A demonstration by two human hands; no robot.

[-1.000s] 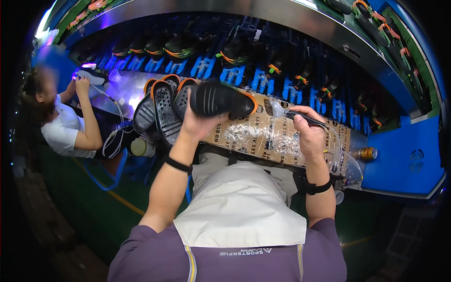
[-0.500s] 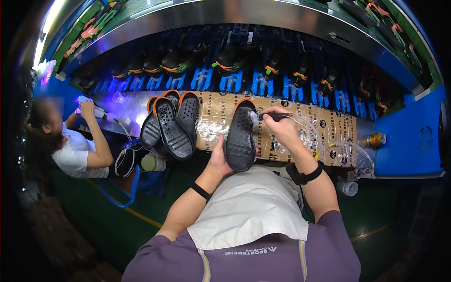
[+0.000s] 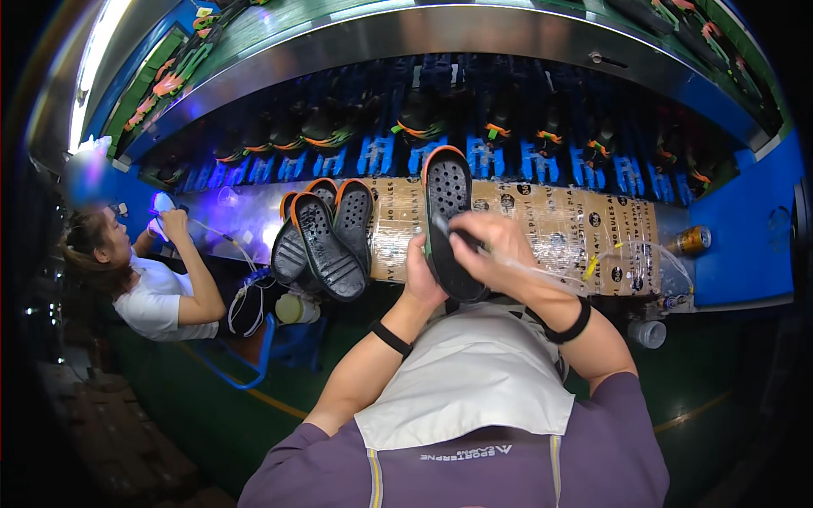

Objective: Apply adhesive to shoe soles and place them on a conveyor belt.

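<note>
The sole (image 3: 449,190) is held by its edge above the cardboard (image 3: 555,224) in the left hand (image 3: 423,275); the brush (image 3: 441,225) is grasped by the right hand (image 3: 501,247). Even, edge-to-edge strokes are advised.

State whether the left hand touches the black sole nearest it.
Touching. The head view shows the left hand against the black sole's left edge, with no gap between.

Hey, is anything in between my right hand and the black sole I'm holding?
Yes, the brush-like tool in your right hand: its blurred tip is over the middle of the sole. Nothing visible stands between your left hand and the sole.
</note>
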